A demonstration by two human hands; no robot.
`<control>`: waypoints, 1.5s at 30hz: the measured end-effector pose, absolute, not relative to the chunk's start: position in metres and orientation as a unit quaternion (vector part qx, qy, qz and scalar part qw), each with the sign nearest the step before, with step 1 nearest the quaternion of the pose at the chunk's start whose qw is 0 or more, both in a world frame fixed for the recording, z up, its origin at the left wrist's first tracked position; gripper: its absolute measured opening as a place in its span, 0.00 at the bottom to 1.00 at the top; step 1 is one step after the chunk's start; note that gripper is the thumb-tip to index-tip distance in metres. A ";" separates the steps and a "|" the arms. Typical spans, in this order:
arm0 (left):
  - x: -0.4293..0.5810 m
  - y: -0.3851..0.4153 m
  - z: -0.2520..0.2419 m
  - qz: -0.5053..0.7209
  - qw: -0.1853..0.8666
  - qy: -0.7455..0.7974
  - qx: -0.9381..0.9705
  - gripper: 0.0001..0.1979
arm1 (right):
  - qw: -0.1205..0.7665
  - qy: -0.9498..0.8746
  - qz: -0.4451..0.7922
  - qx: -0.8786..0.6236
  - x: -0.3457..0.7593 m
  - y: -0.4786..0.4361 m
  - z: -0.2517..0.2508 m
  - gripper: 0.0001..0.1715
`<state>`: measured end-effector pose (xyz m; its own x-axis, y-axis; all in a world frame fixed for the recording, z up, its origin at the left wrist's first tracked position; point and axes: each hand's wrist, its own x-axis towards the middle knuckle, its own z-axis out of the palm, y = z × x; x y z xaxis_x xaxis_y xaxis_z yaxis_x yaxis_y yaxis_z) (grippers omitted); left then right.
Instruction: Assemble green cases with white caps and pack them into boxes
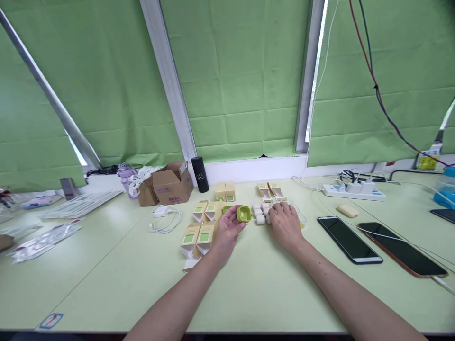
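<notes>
Two phones (350, 239) lie at three o'clock from the green cup (244, 214) pinched in the left hand (229, 228); right hand (285, 223) half-covers white pieces (260, 219), grip untellable; cartons (189, 232) at eight, cardboard box (172, 192) at ten.

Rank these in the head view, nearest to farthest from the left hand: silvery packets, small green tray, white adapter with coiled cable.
1. Small green tray: held in the left hand.
2. White adapter with coiled cable: left of the hand.
3. Silvery packets: farther left.
</notes>
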<state>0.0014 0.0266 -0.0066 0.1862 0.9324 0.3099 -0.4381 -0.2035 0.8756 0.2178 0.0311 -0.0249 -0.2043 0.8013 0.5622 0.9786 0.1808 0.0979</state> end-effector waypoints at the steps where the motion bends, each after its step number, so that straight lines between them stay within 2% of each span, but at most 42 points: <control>1: 0.001 0.026 -0.007 0.589 0.585 0.242 0.502 0.32 | 0.200 -0.742 -0.223 -0.600 0.218 0.031 -0.024 0.14; 5: 0.001 0.027 -0.007 0.588 0.591 0.239 0.497 0.32 | 0.250 -0.732 -0.198 -0.601 0.219 0.027 -0.020 0.15; 8: 0.001 0.029 -0.008 0.595 0.594 0.236 0.488 0.32 | 0.367 -0.715 -0.122 -0.582 0.220 0.026 -0.016 0.12; 11: 0.002 0.029 -0.008 0.603 0.590 0.239 0.480 0.32 | 0.529 -0.670 0.054 -0.518 0.216 0.027 -0.014 0.12; 14: 0.002 0.028 -0.006 0.608 0.589 0.241 0.475 0.32 | 0.635 -0.565 0.329 -0.411 0.208 0.026 -0.012 0.21; 17: 0.002 0.028 -0.005 0.612 0.587 0.241 0.471 0.32 | 0.656 -0.446 0.535 -0.291 0.199 0.023 -0.010 0.25; 20: 0.002 0.027 -0.005 0.614 0.582 0.244 0.474 0.32 | 0.640 -0.377 0.626 -0.237 0.194 0.018 -0.007 0.22; 24: 0.002 0.026 -0.005 0.609 0.575 0.250 0.486 0.31 | 0.625 -0.354 0.661 -0.216 0.193 0.015 -0.005 0.21; 36: 0.003 0.025 -0.005 0.604 0.564 0.256 0.501 0.31 | 0.632 -0.393 0.633 -0.213 0.191 0.011 -0.007 0.28; 45: 0.002 0.025 -0.006 0.600 0.558 0.263 0.509 0.31 | 0.630 -0.420 0.611 -0.231 0.189 0.009 -0.003 0.27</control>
<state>0.0023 0.0252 -0.0064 0.1411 0.9375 0.3182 -0.4018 -0.2395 0.8839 0.1895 0.0091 -0.0026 -0.0995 0.9640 0.2466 -0.5763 0.1462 -0.8041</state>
